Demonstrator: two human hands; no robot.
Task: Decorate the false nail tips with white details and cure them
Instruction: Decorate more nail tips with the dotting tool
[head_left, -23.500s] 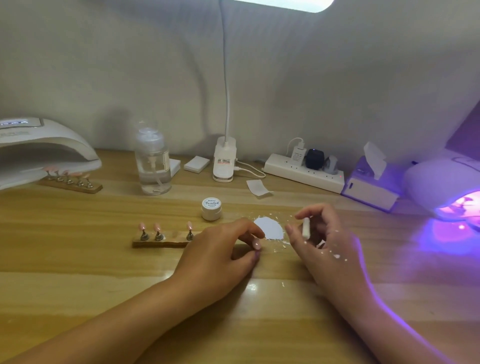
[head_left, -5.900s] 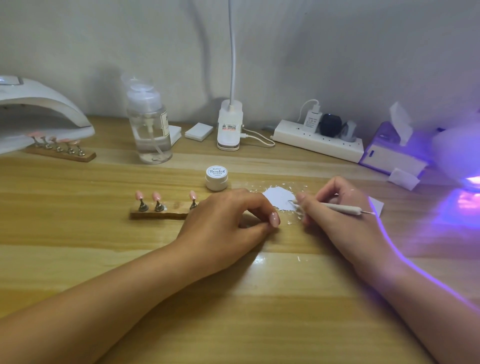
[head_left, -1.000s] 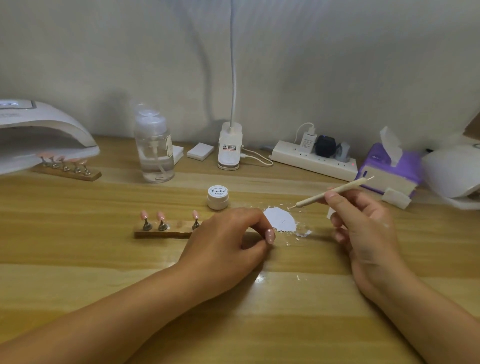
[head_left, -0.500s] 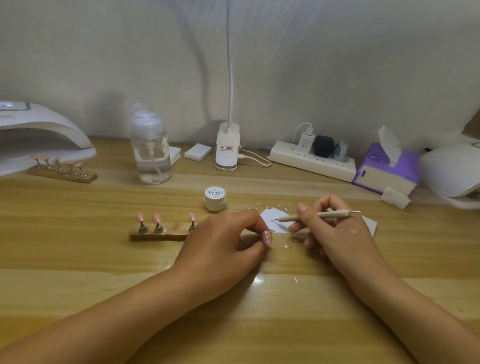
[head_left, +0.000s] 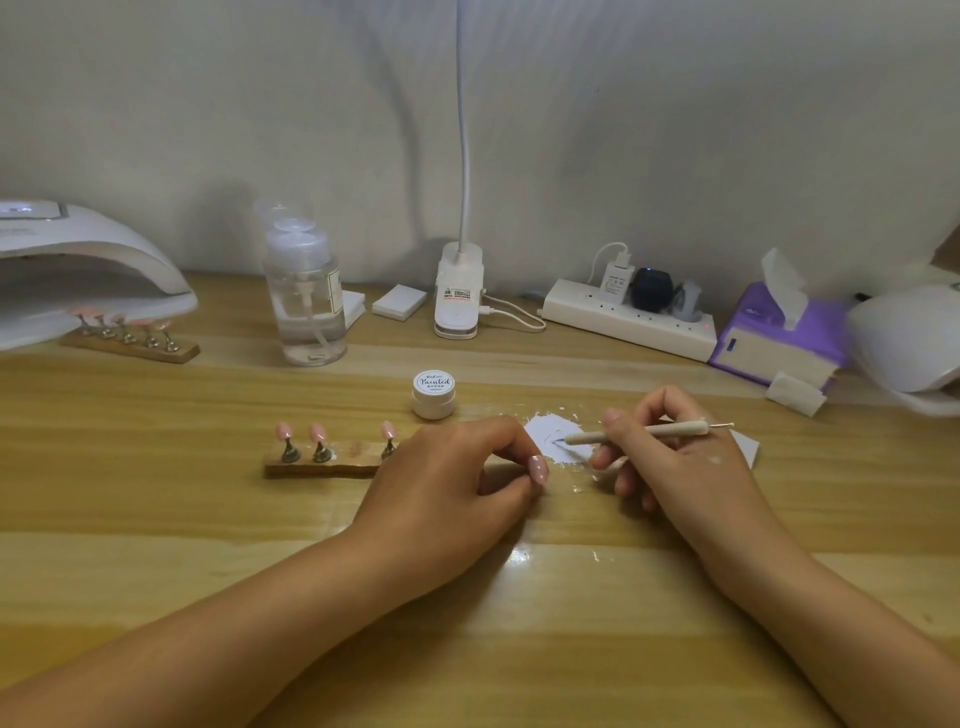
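Observation:
My right hand (head_left: 670, 457) grips a thin cream dotting tool (head_left: 639, 432), whose tip touches a smear of white paint (head_left: 553, 441) on the wooden table (head_left: 156, 493). My left hand (head_left: 457, 483) rests on the table with curled fingers, pinching a glossy pink nail tip (head_left: 537, 470) between thumb and forefinger. It covers the right end of a wooden holder (head_left: 322, 465), where three pink nail tips (head_left: 317, 432) stand with one gap. A closed white paint jar (head_left: 434, 394) sits just behind.
A white curing lamp (head_left: 88, 270) at far left shelters a second holder of tips (head_left: 130, 338). Another lamp (head_left: 909, 343) is at far right. Along the back stand a pump bottle (head_left: 306, 301), desk lamp base (head_left: 460, 296), power strip (head_left: 628, 317) and purple tissue box (head_left: 774, 338).
One second ago my right hand held the tool raised above the table. It has come down and left, and the tool tip now sits in the white paint. My left hand has stayed still.

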